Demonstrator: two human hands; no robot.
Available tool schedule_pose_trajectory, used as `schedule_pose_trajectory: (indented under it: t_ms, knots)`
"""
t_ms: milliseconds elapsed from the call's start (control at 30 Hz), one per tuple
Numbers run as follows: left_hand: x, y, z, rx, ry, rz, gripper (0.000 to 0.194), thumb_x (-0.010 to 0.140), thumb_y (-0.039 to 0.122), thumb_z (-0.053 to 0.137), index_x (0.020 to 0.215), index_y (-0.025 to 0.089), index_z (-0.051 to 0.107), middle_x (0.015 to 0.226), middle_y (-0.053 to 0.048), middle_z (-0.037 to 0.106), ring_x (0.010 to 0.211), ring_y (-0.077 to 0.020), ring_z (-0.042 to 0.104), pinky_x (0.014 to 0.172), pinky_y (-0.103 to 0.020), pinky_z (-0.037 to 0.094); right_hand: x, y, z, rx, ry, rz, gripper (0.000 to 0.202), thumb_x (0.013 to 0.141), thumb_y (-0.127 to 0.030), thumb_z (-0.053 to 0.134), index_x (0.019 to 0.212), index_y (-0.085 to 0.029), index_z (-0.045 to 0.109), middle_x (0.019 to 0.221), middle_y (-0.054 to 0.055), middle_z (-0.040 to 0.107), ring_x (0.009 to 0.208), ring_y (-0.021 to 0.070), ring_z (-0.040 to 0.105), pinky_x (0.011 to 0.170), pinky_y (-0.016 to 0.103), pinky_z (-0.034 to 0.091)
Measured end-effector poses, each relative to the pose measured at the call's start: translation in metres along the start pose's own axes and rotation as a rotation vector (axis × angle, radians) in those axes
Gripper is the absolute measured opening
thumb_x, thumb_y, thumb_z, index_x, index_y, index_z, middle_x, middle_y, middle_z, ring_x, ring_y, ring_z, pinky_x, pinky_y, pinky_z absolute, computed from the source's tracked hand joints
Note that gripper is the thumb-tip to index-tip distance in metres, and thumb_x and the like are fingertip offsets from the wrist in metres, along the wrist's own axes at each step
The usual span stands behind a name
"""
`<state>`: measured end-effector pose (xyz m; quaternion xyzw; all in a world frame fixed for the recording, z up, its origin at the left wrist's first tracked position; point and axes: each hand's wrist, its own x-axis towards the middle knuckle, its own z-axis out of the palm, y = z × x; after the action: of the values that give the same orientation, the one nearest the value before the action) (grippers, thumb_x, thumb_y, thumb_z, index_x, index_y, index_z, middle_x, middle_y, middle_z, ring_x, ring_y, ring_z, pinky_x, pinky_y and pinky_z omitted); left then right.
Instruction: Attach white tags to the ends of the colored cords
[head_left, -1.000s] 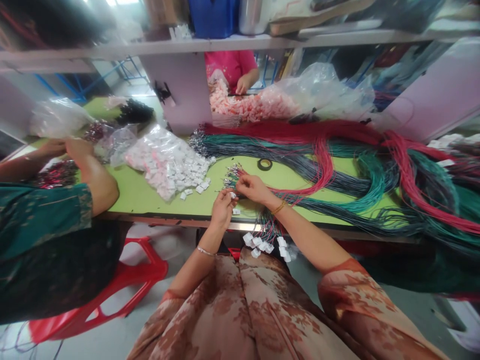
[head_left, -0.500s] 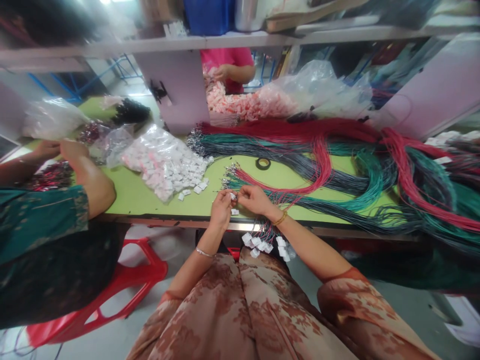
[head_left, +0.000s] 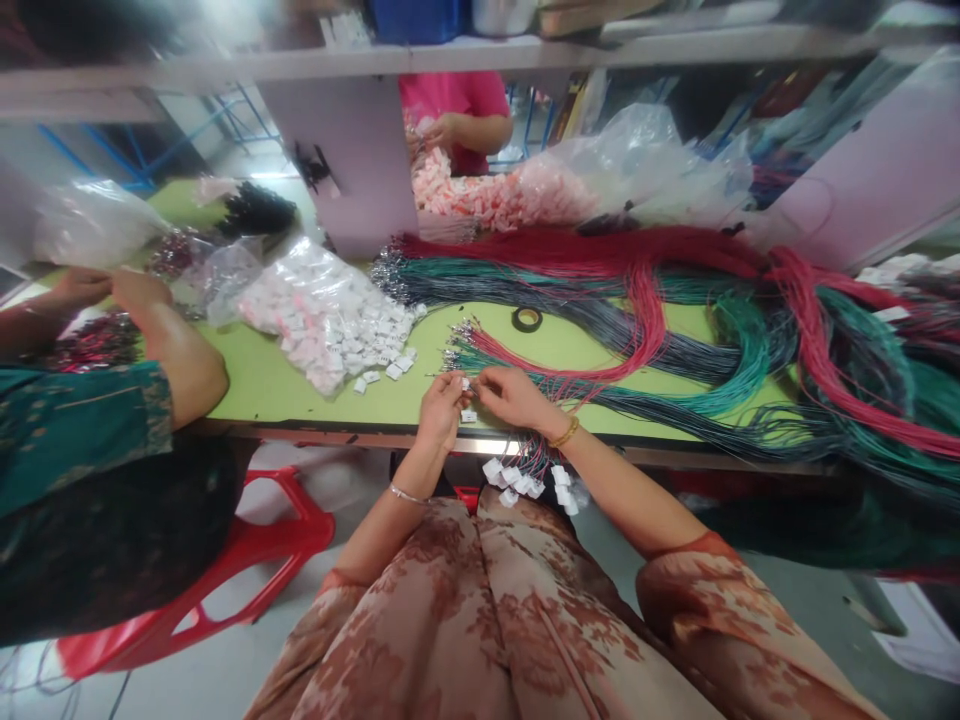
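Observation:
Near the table's front edge my left hand [head_left: 441, 408] pinches a small white connector housing [head_left: 465, 384]. My right hand [head_left: 514, 396] is closed right beside it, fingertips almost touching the housing; it seems to grip a thin wire, mostly hidden by the fingers. Another white housing [head_left: 469, 416] lies on the table just below my hands. Red and green wires with metal terminal ends [head_left: 461, 340] lie just beyond my fingers. Below my right wrist, finished-looking wires with white connectors [head_left: 514, 480] hang over the table edge.
A clear bag of white connectors [head_left: 322, 320] spills open on the green table [head_left: 330, 408]. Black tape roll [head_left: 527, 319] lies beyond my hands. Long red, green and black wire bundles [head_left: 705, 350] stretch right. A co-worker's arm [head_left: 180, 340] is at left, above a red stool [head_left: 285, 530]; another person [head_left: 472, 120] sits opposite.
The view has tilted slightly, so the scene sits a little higher. My hands stay together at the white connector housing, with only small finger movement.

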<state>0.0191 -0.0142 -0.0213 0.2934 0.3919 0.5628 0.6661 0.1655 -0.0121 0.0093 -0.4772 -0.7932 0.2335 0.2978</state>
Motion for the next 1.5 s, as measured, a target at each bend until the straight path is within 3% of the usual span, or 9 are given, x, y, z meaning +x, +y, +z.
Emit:
schedule_pose_trajectory:
  t_ms: [167,333,467,567,667,833,933,1233,1500]
  knots:
    - [-0.003,0.001,0.004,0.081,-0.005,0.058,0.031,0.066,0.035,0.077,0.085,0.016,0.061,0.072,0.001,0.061,0.059,-0.0073,0.051,0.058,-0.021,0.041,-0.003,-0.004,0.005,-0.105,0.061,0.044,0.021,0.085,-0.026,0.049,0.066,-0.017,0.053,0.06,0.002,0.056,0.053,0.0117,0.04,0.054,0.025,0.025]
    - [0.0,0.003,0.002,0.053,-0.003,0.0,0.031,0.067,0.034,0.076,0.086,0.016,0.061,0.075,-0.001,0.062,0.06,-0.0073,0.053,0.058,-0.021,0.041,0.015,0.011,-0.01,-0.01,-0.052,-0.007,0.025,0.088,-0.032,0.048,0.071,-0.016,0.058,0.062,0.0,0.057,0.055,0.0114,0.045,0.056,0.023,0.029]
    - [0.002,0.004,0.001,0.039,0.018,-0.021,0.03,0.067,0.034,0.075,0.086,0.016,0.06,0.085,-0.005,0.067,0.062,-0.0076,0.055,0.059,-0.022,0.042,0.042,0.037,-0.025,-0.225,0.114,0.227,0.016,0.085,-0.03,0.054,0.086,-0.016,0.063,0.081,0.006,0.064,0.067,0.0147,0.052,0.06,0.025,0.032]
    - [0.001,0.004,0.001,0.031,0.014,-0.028,0.031,0.066,0.034,0.076,0.086,0.016,0.061,0.086,-0.005,0.067,0.063,-0.0078,0.056,0.059,-0.022,0.042,0.052,0.053,-0.027,-0.368,0.07,0.352,0.014,0.082,-0.029,0.058,0.084,-0.016,0.064,0.086,0.009,0.066,0.072,0.017,0.054,0.06,0.026,0.031]
    - [0.0,0.005,0.0,0.018,0.008,-0.029,0.033,0.064,0.034,0.078,0.086,0.015,0.061,0.086,-0.005,0.067,0.063,-0.0079,0.056,0.059,-0.022,0.042,0.051,0.062,-0.028,-0.338,0.029,0.328,0.019,0.086,-0.031,0.051,0.079,-0.017,0.062,0.078,0.007,0.066,0.07,0.0166,0.054,0.059,0.025,0.03]
    - [0.001,0.004,-0.001,0.022,0.001,-0.031,0.032,0.065,0.034,0.077,0.085,0.015,0.061,0.086,-0.006,0.067,0.063,-0.008,0.056,0.059,-0.022,0.041,0.047,0.066,-0.036,-0.352,0.117,0.28,0.017,0.086,-0.025,0.045,0.083,-0.015,0.059,0.076,0.008,0.063,0.063,0.0164,0.049,0.058,0.027,0.028]
    - [0.002,0.003,-0.001,0.027,-0.004,-0.033,0.03,0.067,0.033,0.076,0.086,0.015,0.061,0.087,-0.005,0.067,0.064,-0.0078,0.056,0.06,-0.022,0.041,0.05,0.062,-0.038,-0.257,0.13,0.225,0.013,0.082,-0.023,0.048,0.079,-0.016,0.057,0.071,0.006,0.061,0.06,0.0151,0.047,0.058,0.027,0.029]
    - [0.0,0.003,-0.003,-0.033,-0.013,-0.034,0.027,0.07,0.03,0.075,0.088,0.015,0.06,0.089,-0.006,0.067,0.066,-0.0082,0.057,0.062,-0.022,0.042,0.055,0.025,-0.014,0.349,0.09,-0.002,0.018,0.079,-0.033,0.054,0.076,-0.015,0.058,0.069,-0.001,0.056,0.061,0.0107,0.044,0.061,0.024,0.036]
    - [0.001,0.0,-0.003,-0.071,-0.021,-0.035,0.02,0.076,0.028,0.07,0.089,0.016,0.06,0.086,-0.003,0.066,0.064,-0.0081,0.056,0.063,-0.022,0.042,0.021,0.021,-0.009,0.371,-0.083,0.039,0.017,0.076,-0.03,0.053,0.066,-0.016,0.051,0.06,-0.004,0.046,0.056,0.0086,0.037,0.053,0.021,0.03]
